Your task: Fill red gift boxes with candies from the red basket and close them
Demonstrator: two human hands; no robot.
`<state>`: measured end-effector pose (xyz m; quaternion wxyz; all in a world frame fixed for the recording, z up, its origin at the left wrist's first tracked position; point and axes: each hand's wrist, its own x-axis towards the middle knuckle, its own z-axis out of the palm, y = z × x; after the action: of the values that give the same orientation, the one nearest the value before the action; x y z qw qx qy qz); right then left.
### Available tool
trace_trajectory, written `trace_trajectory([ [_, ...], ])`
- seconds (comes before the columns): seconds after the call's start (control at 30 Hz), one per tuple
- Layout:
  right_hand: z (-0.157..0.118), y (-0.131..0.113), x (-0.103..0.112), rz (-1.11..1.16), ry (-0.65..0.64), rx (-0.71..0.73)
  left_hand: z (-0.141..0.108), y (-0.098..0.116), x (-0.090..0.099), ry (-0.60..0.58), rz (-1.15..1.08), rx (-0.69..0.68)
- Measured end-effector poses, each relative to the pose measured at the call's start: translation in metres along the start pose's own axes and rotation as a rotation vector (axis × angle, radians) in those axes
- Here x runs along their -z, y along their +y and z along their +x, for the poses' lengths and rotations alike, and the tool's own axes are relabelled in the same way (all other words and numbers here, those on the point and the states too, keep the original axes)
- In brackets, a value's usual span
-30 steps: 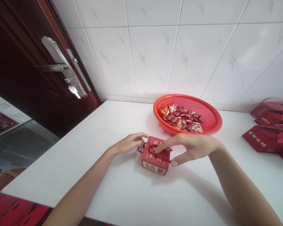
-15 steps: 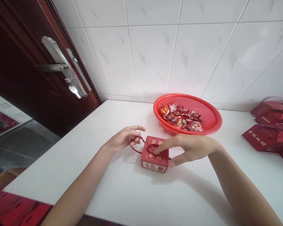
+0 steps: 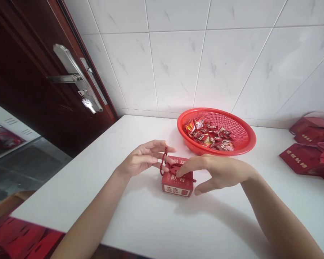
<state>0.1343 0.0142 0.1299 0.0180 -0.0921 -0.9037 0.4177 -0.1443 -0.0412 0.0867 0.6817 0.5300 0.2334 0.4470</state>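
A small red gift box [image 3: 177, 190] with pale characters on its top and a printed front panel sits on the white table. A twisted red cord [image 3: 164, 158] rises in a loop from its left side, and more of it lies coiled on the top. My left hand [image 3: 144, 158] has its fingers hooked through the loop, with their tips over the box's left edge. From the right, my right hand [image 3: 218, 171] rests an index fingertip on the coiled cord. Its thumb stands apart, just off the box's right side.
Behind the box is a red plastic basket [image 3: 250, 138] with several wrapped sweets [image 3: 210, 136] in it. Folded red boxes [image 3: 297, 158] lie at the right by the tiled wall [image 3: 175, 68]. A brown door [image 3: 29, 72] with keys in its lock stands at the left.
My left hand has moved right, its fingers passing into the cord loop, which now stands more upright near the box. My right thumb has come slightly away from the box; its index finger stays on top.
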Motion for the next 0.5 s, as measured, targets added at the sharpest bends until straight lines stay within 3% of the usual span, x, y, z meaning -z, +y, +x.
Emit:
trace_trajectory([
  [0.37, 0.007, -0.005, -0.009, -0.057, 0.084, -0.022, 0.006, -0.018, -0.002, 0.023, 0.219, 0.017],
  [0.5, 0.01, -0.001, -0.013, -0.106, 0.07, 0.055, 0.007, -0.02, -0.002, 0.044, 0.273, 0.058],
])
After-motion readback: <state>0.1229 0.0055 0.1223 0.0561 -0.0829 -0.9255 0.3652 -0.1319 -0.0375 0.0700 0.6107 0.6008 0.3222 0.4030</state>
